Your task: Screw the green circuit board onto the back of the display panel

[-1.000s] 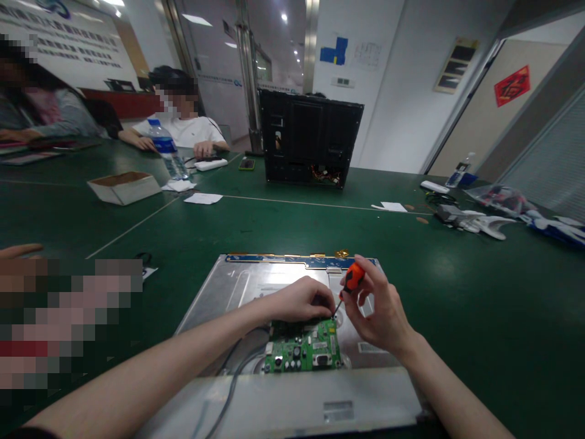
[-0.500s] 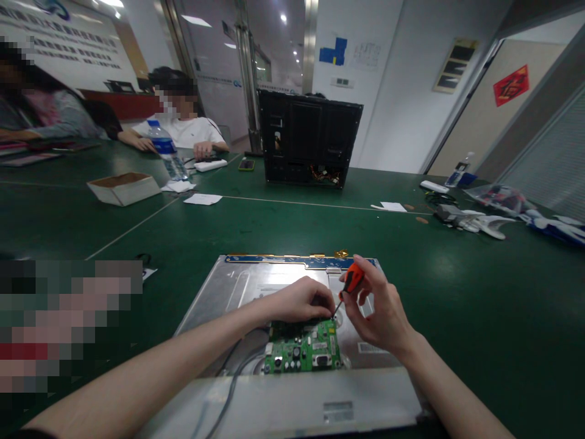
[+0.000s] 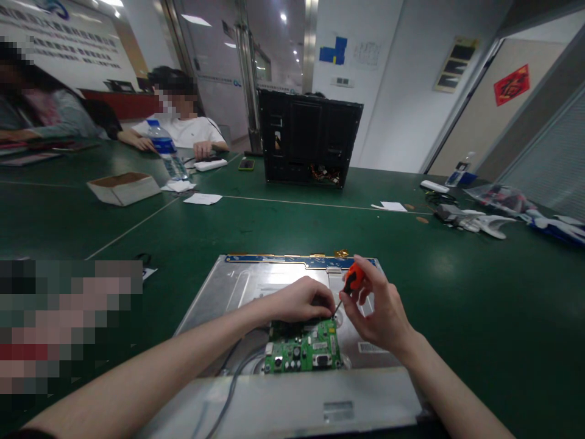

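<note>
Gripping an orange-blk screwdriver (image 3: 354, 277) btwn thumb + fingers, R hand (image 3: 382, 311) is at 2 o'clock of the green PCB (image 3: 301, 352); the driver's tip is at the board's 1 o'clock corner. L hand (image 3: 301, 300) at 12, fingers bent, tips down near driver tip, can't tell if they pinch anything. PCB lies on a metal panel (image 3: 219, 299), grey cable (image 3: 234, 379) at its 8, blue strip (image 3: 322, 263) along panel's 12 o'clock edge; blk casing (image 3: 311, 131) upright beyond, also 12
</note>
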The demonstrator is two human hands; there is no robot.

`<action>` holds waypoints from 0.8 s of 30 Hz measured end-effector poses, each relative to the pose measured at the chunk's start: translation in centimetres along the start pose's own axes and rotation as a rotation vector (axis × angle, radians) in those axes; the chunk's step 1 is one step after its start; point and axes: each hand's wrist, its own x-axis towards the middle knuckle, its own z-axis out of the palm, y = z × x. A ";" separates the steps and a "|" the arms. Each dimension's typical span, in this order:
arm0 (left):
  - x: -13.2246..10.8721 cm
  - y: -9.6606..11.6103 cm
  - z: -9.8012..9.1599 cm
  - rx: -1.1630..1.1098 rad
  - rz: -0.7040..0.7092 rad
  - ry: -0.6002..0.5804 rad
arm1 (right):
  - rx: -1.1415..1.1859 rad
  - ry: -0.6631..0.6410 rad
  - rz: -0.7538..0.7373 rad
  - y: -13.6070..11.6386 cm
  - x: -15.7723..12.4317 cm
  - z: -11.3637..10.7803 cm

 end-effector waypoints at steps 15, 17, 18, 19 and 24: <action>0.0 0.2 -0.1 -0.002 -0.016 0.003 | -0.069 0.048 -0.060 0.0 0.2 0.0; 0.0 0.2 -0.1 0.001 -0.003 0.003 | -0.048 0.039 -0.059 -0.1 0.3 -0.1; 0.0 0.3 -0.1 0.001 0.003 0.001 | -0.031 0.031 -0.054 -0.2 0.3 -0.1; 0.0 0.3 -0.1 0.002 0.007 -0.001 | -0.012 0.023 -0.047 -0.2 0.4 -0.2; 0.0 0.3 -0.1 0.013 0.002 -0.008 | 0.028 0.010 -0.026 -0.2 0.2 -0.3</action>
